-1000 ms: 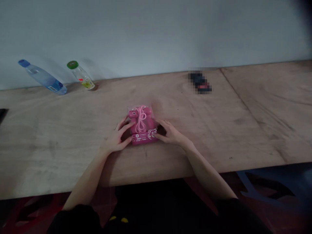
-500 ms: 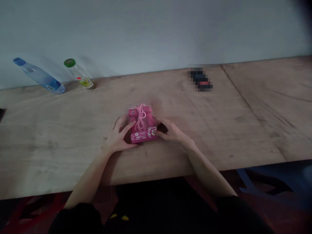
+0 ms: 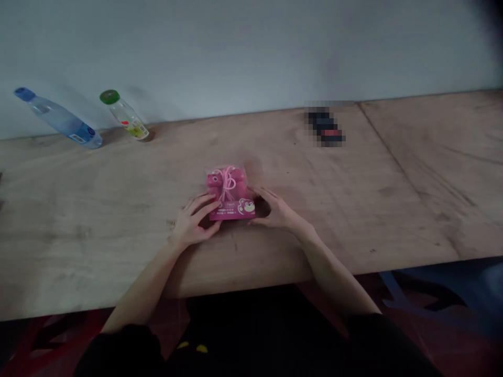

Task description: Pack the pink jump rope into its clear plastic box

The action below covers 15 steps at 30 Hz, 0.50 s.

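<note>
A clear and pink package (image 3: 238, 207) lies on the wooden table, with a bundled pink cord and pink handle-like parts inside and a cartoon bear face on its front band. My left hand (image 3: 194, 220) grips the package's left side, its fingers over the front and the thumb at the lower edge. At the right side, my right hand (image 3: 277, 209) has its fingers apart, with the fingertips by the package's edge; whether they touch it is hard to tell.
On the wooden table (image 3: 118, 225), a blue-capped bottle (image 3: 65, 123) and a green-capped bottle (image 3: 131, 123) stand at the back left by the wall. A blurred dark object (image 3: 325, 125) lies at the back right. Stools show below the front edge.
The package's front band has tipped, and its lower edge sits slightly farther from me. My left fingers have moved onto the band. My right fingertips have come off its front face.
</note>
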### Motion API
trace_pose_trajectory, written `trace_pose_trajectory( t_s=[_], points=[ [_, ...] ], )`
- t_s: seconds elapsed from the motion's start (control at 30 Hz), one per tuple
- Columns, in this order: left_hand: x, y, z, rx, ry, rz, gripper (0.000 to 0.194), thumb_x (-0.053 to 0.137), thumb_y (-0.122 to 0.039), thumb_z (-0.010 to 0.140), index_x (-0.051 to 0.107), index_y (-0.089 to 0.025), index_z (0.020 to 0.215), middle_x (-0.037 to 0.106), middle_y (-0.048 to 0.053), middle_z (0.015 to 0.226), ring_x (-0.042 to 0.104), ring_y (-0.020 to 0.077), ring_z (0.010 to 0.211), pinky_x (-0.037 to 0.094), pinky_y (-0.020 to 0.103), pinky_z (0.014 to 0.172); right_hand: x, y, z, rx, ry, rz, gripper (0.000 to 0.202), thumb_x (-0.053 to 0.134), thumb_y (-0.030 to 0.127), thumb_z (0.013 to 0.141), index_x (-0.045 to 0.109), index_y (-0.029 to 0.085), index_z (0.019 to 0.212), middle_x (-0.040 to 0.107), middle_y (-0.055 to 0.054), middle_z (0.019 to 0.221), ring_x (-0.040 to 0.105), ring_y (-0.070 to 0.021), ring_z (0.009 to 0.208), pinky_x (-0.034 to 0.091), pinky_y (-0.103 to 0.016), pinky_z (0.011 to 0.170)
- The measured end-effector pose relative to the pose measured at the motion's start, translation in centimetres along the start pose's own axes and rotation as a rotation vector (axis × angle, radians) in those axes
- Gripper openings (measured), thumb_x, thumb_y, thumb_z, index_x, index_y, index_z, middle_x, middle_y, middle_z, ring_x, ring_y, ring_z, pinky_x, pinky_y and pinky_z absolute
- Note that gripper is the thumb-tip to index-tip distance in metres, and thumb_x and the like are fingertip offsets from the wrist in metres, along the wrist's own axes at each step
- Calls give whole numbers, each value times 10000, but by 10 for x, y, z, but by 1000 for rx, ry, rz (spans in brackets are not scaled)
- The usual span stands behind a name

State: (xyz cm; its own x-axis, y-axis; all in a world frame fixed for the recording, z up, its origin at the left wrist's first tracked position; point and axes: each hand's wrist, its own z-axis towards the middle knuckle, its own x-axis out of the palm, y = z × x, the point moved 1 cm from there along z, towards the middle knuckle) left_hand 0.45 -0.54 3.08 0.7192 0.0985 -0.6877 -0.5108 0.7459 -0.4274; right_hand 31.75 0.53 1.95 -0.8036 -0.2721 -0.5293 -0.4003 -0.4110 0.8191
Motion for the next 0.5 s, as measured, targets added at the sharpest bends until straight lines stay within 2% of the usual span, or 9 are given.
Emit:
trace_pose_trajectory(
  t_s=[0.1, 0.23, 0.4, 0.5],
  points=[
    [1, 1, -2, -37, 39, -17, 631, 807, -309, 926, 613, -338, 1526, 652, 114, 1469, 620, 332, 1437, 570, 545, 1164, 5, 3, 1, 10, -46, 14, 832, 895, 592, 860, 566, 351, 1585, 737, -96, 1372, 747, -305, 1150, 624, -493, 1029],
    [2, 3, -4, -81, 39, -18, 540, 804, -357, 951, 656, -339, 1470, 670, 104, 1428, 626, 326, 1425, 560, 552, 1178, 15, 4, 3, -5, -210, -11, 465, 846, 540, 930, 756, 284, 1307, 792, -63, 1058, 758, -240, 910, 652, -404, 870],
    [10, 7, -5, -72, -45, -17, 368, 736, -281, 1015, 693, -310, 1379, 706, 91, 1372, 656, 285, 1399, 594, 527, 1153, 24, 4, 5, 26, -296, -97, 310, 795, 549, 970, 795, 285, 1134, 805, -84, 1085, 765, -266, 987, 644, -425, 899],
    [15, 10, -6, -71, -86, -16, 314, 707, -264, 1039, 698, -300, 1351, 734, 78, 1326, 682, 268, 1373, 610, 512, 1142, 26, 2, 6, 34, -331, -191, 269, 779, 558, 977, 803, 293, 1016, 805, -83, 1005, 760, -286, 983, 634, -449, 920]
  ],
)
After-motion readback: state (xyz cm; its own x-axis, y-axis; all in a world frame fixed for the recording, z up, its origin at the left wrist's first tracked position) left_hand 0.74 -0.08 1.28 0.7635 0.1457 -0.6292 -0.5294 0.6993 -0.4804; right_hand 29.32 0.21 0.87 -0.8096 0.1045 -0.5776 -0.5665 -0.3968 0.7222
